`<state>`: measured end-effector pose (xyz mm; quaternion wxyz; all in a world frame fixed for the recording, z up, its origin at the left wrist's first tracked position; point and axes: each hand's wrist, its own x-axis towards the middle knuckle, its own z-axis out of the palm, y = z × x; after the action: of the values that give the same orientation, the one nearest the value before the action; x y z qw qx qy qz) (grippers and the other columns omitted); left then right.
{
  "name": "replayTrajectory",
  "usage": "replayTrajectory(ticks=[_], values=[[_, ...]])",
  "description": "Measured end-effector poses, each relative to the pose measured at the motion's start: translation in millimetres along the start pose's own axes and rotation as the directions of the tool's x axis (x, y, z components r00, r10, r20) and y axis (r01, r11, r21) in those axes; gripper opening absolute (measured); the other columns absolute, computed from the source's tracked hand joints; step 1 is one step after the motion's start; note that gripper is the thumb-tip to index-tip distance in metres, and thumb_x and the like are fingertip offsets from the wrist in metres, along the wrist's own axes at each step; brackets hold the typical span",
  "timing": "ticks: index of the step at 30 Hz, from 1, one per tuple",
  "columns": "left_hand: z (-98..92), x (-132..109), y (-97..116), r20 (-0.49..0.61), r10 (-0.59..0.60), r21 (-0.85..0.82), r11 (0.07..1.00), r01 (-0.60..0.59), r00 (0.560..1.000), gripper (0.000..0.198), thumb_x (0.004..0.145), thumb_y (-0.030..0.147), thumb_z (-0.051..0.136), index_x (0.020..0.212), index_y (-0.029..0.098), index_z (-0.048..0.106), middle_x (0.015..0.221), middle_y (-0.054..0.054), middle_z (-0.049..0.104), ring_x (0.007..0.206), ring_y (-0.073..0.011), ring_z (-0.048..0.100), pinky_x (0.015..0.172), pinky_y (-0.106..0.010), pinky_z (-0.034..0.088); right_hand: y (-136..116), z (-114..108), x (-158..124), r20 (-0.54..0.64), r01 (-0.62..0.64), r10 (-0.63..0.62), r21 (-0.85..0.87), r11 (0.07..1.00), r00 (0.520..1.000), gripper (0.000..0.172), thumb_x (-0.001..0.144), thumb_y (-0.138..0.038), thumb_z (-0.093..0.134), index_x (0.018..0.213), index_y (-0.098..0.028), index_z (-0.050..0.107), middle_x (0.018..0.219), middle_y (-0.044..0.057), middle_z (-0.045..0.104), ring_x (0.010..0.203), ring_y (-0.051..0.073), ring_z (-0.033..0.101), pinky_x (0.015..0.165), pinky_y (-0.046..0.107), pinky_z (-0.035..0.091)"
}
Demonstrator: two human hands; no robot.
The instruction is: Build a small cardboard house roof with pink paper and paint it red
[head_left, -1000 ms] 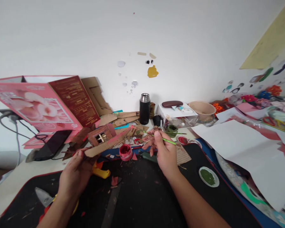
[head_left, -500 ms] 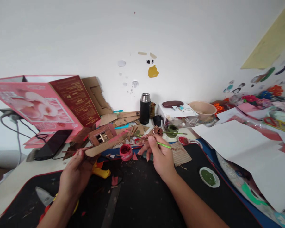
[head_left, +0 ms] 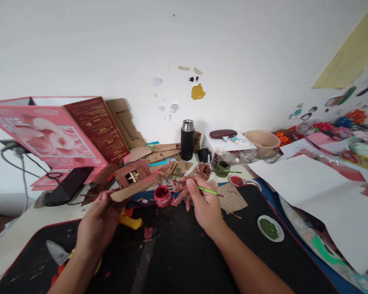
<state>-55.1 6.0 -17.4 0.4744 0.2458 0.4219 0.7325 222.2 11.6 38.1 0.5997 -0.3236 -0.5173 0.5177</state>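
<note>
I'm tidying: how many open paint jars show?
3: a round red jar left of the right hand; round brown jar and round green jar beyond it. Others may be hidden.

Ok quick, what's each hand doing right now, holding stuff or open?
Left hand: closed on one end of a cardboard strip.
Right hand: closed in a pinch, holding a green-handled paintbrush.
</note>
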Motion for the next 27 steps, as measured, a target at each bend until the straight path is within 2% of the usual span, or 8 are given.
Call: replayTrajectory(ticks=[6, 8, 14, 19, 22, 27], values=[[0.9, -0.5, -0.1, -0.007, -0.032, -0.021, 0.999, 0.032, 0.999, 0.018, 0.081, 0.036, 0.085, 0.091, 0.022, 0.079, 0.092, -0.005, 0.075, 0.097, -0.0228, 0.07, 0.086, -0.034, 0.067, -2.4, -5.0, 4.9, -0.125, 0.007, -0.013, -0.042, 0.999, 0.992, 0.045, 0.101, -0.062, 0.065, 0.1, -0.018, 0.075, 0.078, 0.006, 0.077, 0.052, 0.016, 0.071, 0.038, 0.021, 0.042], [0.0, -0.1, -0.8, 0.003, -0.024, -0.017, 1.0, 0.024, 1.0, 0.021, 0.081, 0.038, 0.087, 0.092, 0.022, 0.079, 0.093, -0.004, 0.075, 0.097, -0.0227, 0.07, 0.089, -0.035, 0.067, -1.0, -3.8, 3.5, -0.11, 0.007, -0.011, -0.037, 0.999, 0.994, 0.045, 0.102, -0.061, 0.064, 0.1, -0.018, 0.075, 0.077, 0.006, 0.077, 0.052, 0.015, 0.071, 0.039, 0.02, 0.043], [-1.4, -0.1, -2.3, 0.033, -0.018, -0.016, 1.0, 0.018, 0.999, 0.024, 0.079, 0.04, 0.09, 0.091, 0.022, 0.079, 0.092, -0.003, 0.075, 0.096, -0.0212, 0.07, 0.091, -0.033, 0.065, 3.8, 4.0, -4.6, 0.044, 0.028, -0.027, -0.022, 0.999, 0.999, 0.043, 0.106, -0.059, 0.06, 0.1, -0.019, 0.076, 0.079, 0.007, 0.079, 0.053, 0.014, 0.072, 0.039, 0.018, 0.041], [-0.2, -1.7, -2.3, 0.023, -0.021, -0.041, 0.999, 0.022, 1.0, 0.024, 0.077, 0.037, 0.092, 0.09, 0.02, 0.079, 0.09, -0.002, 0.074, 0.095, -0.0186, 0.069, 0.092, -0.028, 0.064, 2.2, 1.6, -3.3, 0.007, 0.032, -0.032, -0.078, 0.996, 0.999, 0.045, 0.105, -0.061, 0.06, 0.101, -0.019, 0.077, 0.079, 0.008, 0.079, 0.053, 0.015, 0.07, 0.039, 0.021, 0.042], [0.9, -1.7, -2.2, 0.018, -0.015, -0.043, 0.999, 0.016, 1.0, 0.024, 0.077, 0.036, 0.092, 0.087, 0.019, 0.078, 0.091, -0.002, 0.074, 0.096, -0.0184, 0.069, 0.094, -0.029, 0.063, 2.8, 0.6, -2.5, -0.021, 0.03, -0.032, -0.079, 0.996, 0.999, 0.045, 0.106, -0.06, 0.06, 0.103, -0.019, 0.077, 0.079, 0.007, 0.079, 0.051, 0.015, 0.069, 0.039, 0.021, 0.043], [3.4, -2.9, -1.0, 0.034, -0.008, -0.028, 1.0, 0.009, 0.999, 0.026, 0.075, 0.037, 0.093, 0.085, 0.018, 0.077, 0.091, -0.003, 0.074, 0.099, -0.0201, 0.069, 0.098, -0.033, 0.063, 6.5, 6.3, -6.0, 0.066, 0.069, -0.063, -0.083, 0.994, 0.996, 0.044, 0.107, -0.058, 0.059, 0.103, -0.019, 0.079, 0.079, 0.007, 0.078, 0.051, 0.014, 0.068, 0.04, 0.021, 0.045]])
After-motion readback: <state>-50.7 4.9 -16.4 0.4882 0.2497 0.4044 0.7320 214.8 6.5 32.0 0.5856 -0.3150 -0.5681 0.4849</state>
